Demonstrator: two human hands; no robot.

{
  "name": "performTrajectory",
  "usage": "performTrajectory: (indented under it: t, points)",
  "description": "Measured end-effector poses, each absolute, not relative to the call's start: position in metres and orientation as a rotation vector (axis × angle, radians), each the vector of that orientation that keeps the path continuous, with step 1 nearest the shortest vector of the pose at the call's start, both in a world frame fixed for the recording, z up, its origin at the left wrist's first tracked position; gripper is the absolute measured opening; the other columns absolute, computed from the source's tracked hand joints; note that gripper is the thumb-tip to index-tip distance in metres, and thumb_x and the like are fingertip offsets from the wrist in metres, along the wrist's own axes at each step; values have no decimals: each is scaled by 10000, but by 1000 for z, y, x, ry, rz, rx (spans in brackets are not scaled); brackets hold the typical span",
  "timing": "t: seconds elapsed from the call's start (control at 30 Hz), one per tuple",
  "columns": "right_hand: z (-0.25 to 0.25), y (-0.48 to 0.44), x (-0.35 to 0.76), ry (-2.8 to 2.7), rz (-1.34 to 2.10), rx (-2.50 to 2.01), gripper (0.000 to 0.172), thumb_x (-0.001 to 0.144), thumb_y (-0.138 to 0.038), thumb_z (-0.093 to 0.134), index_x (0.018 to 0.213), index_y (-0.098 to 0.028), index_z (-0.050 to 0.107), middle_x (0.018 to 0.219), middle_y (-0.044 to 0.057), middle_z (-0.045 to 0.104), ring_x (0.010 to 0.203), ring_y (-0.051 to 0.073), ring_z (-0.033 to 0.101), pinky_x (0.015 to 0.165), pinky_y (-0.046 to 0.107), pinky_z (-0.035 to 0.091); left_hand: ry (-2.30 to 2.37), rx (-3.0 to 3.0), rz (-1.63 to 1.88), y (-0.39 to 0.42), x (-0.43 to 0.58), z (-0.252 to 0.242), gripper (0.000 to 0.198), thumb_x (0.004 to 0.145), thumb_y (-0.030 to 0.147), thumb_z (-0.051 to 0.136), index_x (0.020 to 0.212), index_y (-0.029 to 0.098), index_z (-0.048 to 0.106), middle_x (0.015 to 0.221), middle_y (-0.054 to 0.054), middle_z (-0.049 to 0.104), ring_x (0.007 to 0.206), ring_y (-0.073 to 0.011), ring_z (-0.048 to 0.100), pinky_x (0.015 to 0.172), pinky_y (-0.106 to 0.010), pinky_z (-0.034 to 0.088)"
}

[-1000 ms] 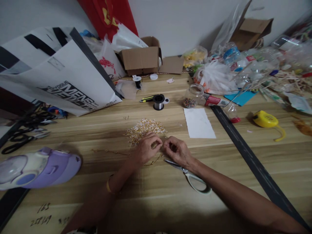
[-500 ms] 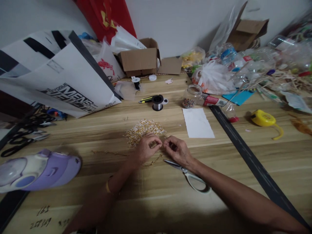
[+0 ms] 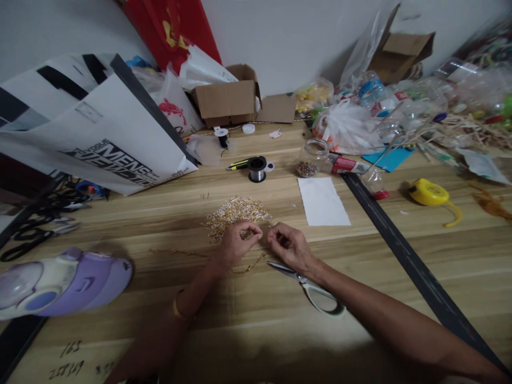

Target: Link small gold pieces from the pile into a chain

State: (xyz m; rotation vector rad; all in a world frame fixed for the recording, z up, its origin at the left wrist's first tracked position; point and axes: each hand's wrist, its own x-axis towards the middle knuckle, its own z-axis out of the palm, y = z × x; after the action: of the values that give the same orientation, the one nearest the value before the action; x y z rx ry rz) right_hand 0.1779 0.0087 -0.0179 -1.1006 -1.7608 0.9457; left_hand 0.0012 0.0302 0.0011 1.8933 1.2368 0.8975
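My left hand (image 3: 240, 242) is closed in a pinch at the near edge of a pile of gold and clear beads (image 3: 236, 212). Just to its right, my right hand (image 3: 291, 245) pinches too, thumb against forefinger. A small gap separates the two sets of fingertips, and whatever they hold is too small to make out. A thin gold beaded chain (image 3: 250, 265) lies on the wooden table, passing beneath my left wrist. Scissors with pale handles (image 3: 316, 296) rest partly under my right wrist, blades pointing left.
Beyond the beads stand a wire spool (image 3: 256, 169), a jar of beads (image 3: 312, 157) and a sheet of white paper (image 3: 323, 201). A yellow tape measure (image 3: 429, 192) lies to the right, a purple device (image 3: 88, 282) to the left. Bags and boxes line the wall.
My fingertips have drawn slightly apart, the left hand shifting a little to the left. Both hands stay pinched. The whole view has shifted slightly.
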Motion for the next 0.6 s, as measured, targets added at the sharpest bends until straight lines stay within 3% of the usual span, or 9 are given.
performTrajectory:
  t: [0.2, 0.6]
  points:
    - [-16, 7, 178, -1790, 908, -1085, 45, 754, -130, 534, 737, -166, 555, 647, -14, 535, 531, 83, 456, 477, 182, 349, 1287, 1782, 868, 30, 1, 4, 60, 715, 173, 607, 712, 148, 661, 699, -27, 681, 657, -133, 606, 619, -224, 469]
    - [-14, 6, 177, -1832, 921, -1051, 68, 735, -101, 520, 730, -164, 546, 640, -20, 517, 537, 80, 449, 486, 181, 341, 1287, 1752, 869, 31, 1, 3, 59, 714, 164, 604, 703, 138, 656, 697, -30, 681, 656, -129, 611, 627, -221, 478]
